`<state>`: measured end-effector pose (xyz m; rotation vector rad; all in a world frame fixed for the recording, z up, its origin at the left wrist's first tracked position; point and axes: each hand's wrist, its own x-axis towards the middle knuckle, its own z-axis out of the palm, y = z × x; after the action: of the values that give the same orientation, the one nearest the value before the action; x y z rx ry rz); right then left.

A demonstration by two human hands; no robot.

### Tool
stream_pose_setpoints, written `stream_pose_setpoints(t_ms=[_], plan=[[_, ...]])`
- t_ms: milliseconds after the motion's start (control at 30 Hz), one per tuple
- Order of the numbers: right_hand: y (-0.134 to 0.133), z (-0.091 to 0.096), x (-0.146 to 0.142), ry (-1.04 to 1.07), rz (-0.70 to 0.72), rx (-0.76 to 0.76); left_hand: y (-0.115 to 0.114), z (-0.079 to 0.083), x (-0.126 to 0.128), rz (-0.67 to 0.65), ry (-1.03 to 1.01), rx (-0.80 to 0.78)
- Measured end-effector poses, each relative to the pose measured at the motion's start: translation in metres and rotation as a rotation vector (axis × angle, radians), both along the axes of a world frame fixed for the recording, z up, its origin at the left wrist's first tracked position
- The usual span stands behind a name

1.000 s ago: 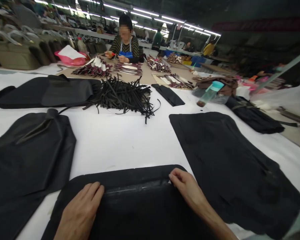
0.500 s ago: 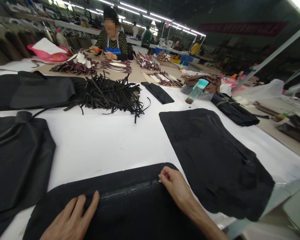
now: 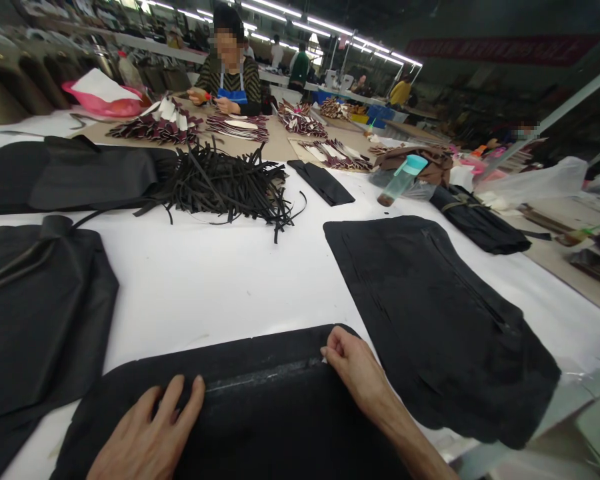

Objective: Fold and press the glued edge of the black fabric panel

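Note:
A black leather-like panel [image 3: 280,427] with rounded corners lies flat at the near edge of the table. A narrow strip with whitish, shiny marks [image 3: 265,379] runs across it. My left hand [image 3: 153,427] rests on the panel at the strip's left end, its fingers spread and pressing lightly. At the strip's right end, near the panel's corner, my right hand [image 3: 353,363] has thumb and fingers pinched together. A tiny pale bit shows under the fingertips; what it is I cannot make out.
Black panels [image 3: 440,320] lie to the right and more black material [image 3: 40,307] to the left. Beyond are a heap of black strips [image 3: 230,183], a folded black piece [image 3: 323,183] and a teal-lidded bottle [image 3: 403,180]. A co-worker [image 3: 233,73] sits across the table.
The whole view has shifted slightly, so things appear a little farther right. Both hands keep nearly the same places on the black panel.

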<state>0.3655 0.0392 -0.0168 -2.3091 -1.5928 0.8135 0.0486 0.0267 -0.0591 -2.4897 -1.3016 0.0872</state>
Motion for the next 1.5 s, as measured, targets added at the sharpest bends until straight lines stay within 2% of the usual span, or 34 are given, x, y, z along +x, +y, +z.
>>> stream_pose_setpoints(t_ms=[267,333,400,500,567,633,767,933,1067,1200,1333,1500], plan=[[-0.002,-0.001,-0.001,-0.322,0.067,0.002,-0.001,0.018,0.017,0.016,-0.082,-0.020],[-0.007,-0.005,-0.002,-0.370,0.107,0.091,-0.002,0.016,0.018,0.016,-0.096,-0.035],[-0.013,-0.009,-0.006,-0.407,0.187,0.247,-0.002,0.011,0.017,0.018,-0.114,-0.044],[-0.022,-0.014,-0.016,-0.407,0.408,0.503,-0.004,0.005,0.016,0.032,-0.153,-0.057],[-0.027,-0.018,-0.023,-0.388,0.553,0.599,-0.006,0.003,0.017,0.030,-0.182,-0.066],[-0.030,-0.022,-0.027,-0.389,0.625,0.636,-0.007,0.002,0.017,0.030,-0.195,-0.084],[-0.031,-0.027,-0.029,-0.438,0.632,0.627,-0.006,0.008,0.018,0.056,-0.165,-0.124],[-0.029,-0.018,-0.040,-0.613,0.660,0.515,-0.002,0.028,0.025,0.089,-0.023,-0.114],[-0.028,-0.010,-0.054,-0.755,0.729,0.442,-0.003,0.040,0.041,0.108,0.127,-0.072],[-0.027,-0.011,-0.063,-0.830,0.778,0.429,-0.001,0.040,0.058,0.124,0.227,-0.073],[-0.027,-0.014,-0.060,-0.795,0.769,0.440,0.004,0.039,0.059,0.108,0.144,-0.108],[-0.034,-0.020,-0.032,-0.629,0.730,0.510,0.002,0.034,0.035,-0.004,0.121,-0.098]])
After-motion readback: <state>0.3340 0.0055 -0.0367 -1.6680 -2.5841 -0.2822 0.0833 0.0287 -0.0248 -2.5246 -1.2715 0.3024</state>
